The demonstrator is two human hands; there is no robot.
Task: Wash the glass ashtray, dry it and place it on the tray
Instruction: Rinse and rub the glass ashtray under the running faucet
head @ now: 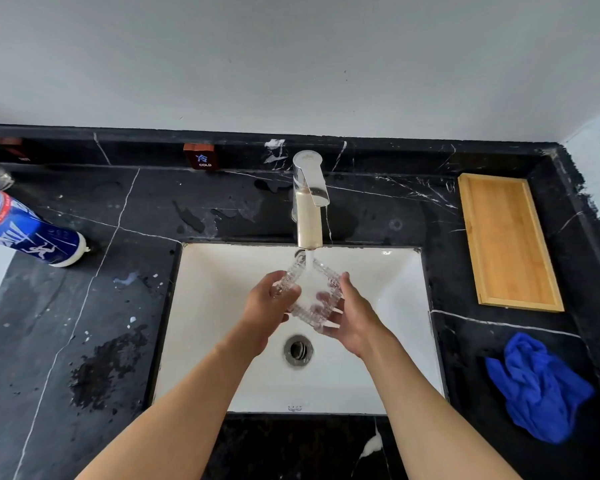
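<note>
Rinsing ashtray (309, 294) under tap (309, 199), over sink (388, 375).

Clasped at opposite sides by left hand (265, 306) and right hand (352, 315), fingers curled on glass. Cloth (537, 386) and tray (508, 242) both off to the right, nearer right hand.

**Black marble counter under a plain pale wall**

A flat, unmarked grey-white wall (291, 57) fills the upper half of the view and turns a corner at the far right. Below it runs a black marble countertop (84, 271) with thin white veins, a low upstand of the same stone along the back. Wet patches and pale splashes mark the stone to the left. A white rectangular basin (201, 306) is sunk into the counter, its metal drain (298, 350) near the middle. A small dark sign (201, 156) reading COLD leans against the upstand. The light is soft, even daylight, casting no hard shadows.
</note>
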